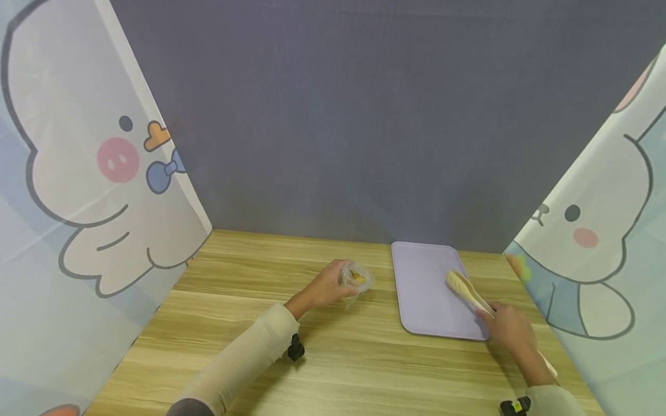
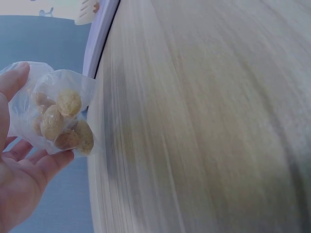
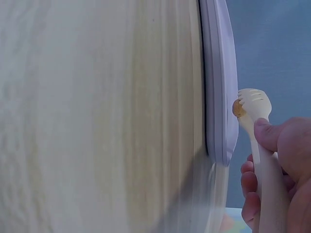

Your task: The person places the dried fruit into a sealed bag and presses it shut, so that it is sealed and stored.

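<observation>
My left hand [image 1: 329, 286] grips a clear plastic bag [image 2: 20, 104] by its side, thumb across from the fingers, above the wooden table. Inside the bag are several tan, wrinkled roundish lumps [image 2: 52, 122]; their exact kind cannot be told. My right hand [image 1: 512, 328] holds cream-coloured tongs [image 1: 465, 293] around their handles. In the right wrist view, one small brownish lump [image 3: 237, 108] sits at the toothed tips of the tongs. Those tips are over the right side of a pale purple tray [image 1: 424, 294].
The tray lies flat on the wood-grain table [image 1: 333, 358], right of the bag. A dark grey panel [image 1: 333, 115] stands behind the table. Cartoon-printed sheets border it at the left [image 1: 73, 173] and right [image 1: 603, 254].
</observation>
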The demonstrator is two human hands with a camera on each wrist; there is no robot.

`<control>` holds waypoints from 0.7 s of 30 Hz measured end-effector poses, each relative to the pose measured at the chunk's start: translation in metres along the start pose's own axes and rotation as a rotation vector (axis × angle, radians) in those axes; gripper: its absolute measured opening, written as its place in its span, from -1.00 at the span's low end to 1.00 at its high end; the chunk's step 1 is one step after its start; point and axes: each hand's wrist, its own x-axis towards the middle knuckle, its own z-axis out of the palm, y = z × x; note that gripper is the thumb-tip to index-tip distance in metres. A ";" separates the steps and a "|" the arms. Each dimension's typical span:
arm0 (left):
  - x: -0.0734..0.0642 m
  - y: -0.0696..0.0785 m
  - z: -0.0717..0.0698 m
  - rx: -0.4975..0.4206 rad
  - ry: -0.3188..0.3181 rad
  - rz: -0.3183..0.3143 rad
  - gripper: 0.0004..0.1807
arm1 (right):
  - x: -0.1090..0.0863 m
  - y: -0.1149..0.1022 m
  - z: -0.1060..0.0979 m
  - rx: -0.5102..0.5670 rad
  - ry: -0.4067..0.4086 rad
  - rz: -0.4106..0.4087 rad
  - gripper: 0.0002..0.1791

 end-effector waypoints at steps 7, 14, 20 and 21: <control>0.000 0.001 0.000 0.009 -0.001 0.000 -0.12 | 0.001 -0.009 -0.001 0.010 0.008 0.000 -0.41; 0.001 0.001 -0.001 0.020 0.000 0.005 -0.12 | 0.003 -0.019 -0.002 0.022 0.009 0.005 -0.38; 0.001 0.001 -0.001 0.018 0.000 0.001 -0.13 | 0.004 -0.030 -0.002 0.024 0.021 -0.040 -0.40; 0.001 0.001 0.000 0.018 0.001 0.000 -0.13 | 0.004 -0.032 -0.002 0.025 0.025 -0.054 -0.40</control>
